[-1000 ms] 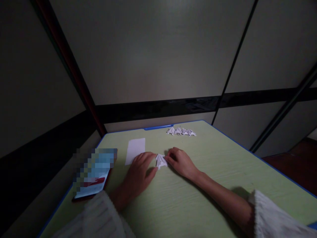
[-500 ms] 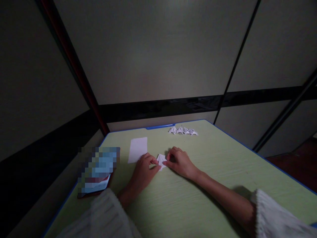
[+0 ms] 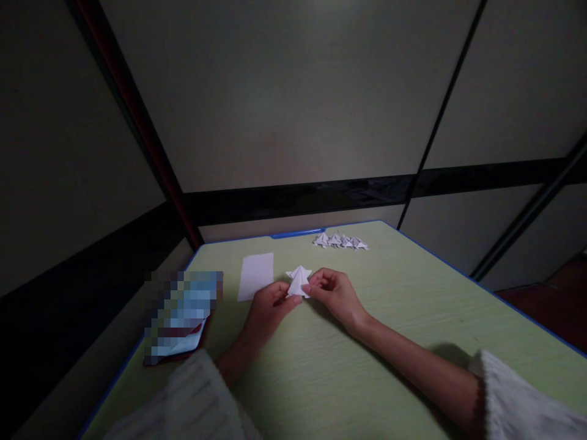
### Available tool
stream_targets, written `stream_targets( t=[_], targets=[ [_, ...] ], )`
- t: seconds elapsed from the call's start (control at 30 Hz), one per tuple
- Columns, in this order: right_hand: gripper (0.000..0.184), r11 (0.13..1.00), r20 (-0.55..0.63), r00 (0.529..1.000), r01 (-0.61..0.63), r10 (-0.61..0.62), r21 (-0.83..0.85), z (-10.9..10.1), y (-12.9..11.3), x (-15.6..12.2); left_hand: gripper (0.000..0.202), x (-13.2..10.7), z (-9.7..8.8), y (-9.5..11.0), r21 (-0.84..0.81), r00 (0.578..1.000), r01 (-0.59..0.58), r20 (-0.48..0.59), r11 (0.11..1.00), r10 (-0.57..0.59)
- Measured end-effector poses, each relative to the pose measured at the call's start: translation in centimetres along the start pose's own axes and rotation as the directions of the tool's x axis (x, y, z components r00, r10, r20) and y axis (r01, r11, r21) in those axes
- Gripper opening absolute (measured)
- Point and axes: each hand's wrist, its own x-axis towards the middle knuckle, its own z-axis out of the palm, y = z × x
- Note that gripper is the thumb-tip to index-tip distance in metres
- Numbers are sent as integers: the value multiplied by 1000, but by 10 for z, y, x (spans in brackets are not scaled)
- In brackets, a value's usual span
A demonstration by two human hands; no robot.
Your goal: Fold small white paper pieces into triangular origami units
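Note:
A folded white paper figure [image 3: 299, 282], pointed at its far end with small flaps at the sides, is held between my two hands over the table. My left hand [image 3: 271, 304] pinches its near left corner between thumb and fingers. On the other side, my right hand [image 3: 335, 294] grips the right edge, thumb on top. Just beyond my left hand lies a white sheet of paper [image 3: 255, 275], flat on the table. Several similar folded paper figures [image 3: 340, 241] sit in a row near the table's far edge.
The pale green table [image 3: 413, 305] has a blue rim and a blue bar [image 3: 298, 233] at its far edge. To the left lies a tablet or phone [image 3: 183, 318] with a pixelated screen. Cabinet panels [image 3: 293, 110] rise behind the table.
The paper figure has been lifted and tipped up, showing its pointed end and side flaps more fully. My fingers have shifted to its near corners.

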Motion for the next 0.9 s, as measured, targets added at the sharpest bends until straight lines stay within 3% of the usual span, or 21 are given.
stream_targets(
  t=[0.23, 0.47, 0.8, 0.9],
  targets=[
    [27, 997, 100, 995, -37, 29, 72, 3, -1, -4, 14, -3, 0, 3, 43, 997, 16, -76, 999, -13],
    [30, 999, 193, 981, 16, -8, -44, 2, 3, -4, 15, -3, -1, 5, 7, 999, -19, 41, 1000, 18],
    [30, 1000, 354, 935, -20, 25, -19, 4, 1, -6, 25, -3, -2, 1, 80, 993, -113, -7, 990, 114],
    [31, 1000, 317, 948, -11, 15, -16, 5, 2, -9, 26, -6, -2, 1, 132, 986, -160, -14, 978, 164]
  ],
)
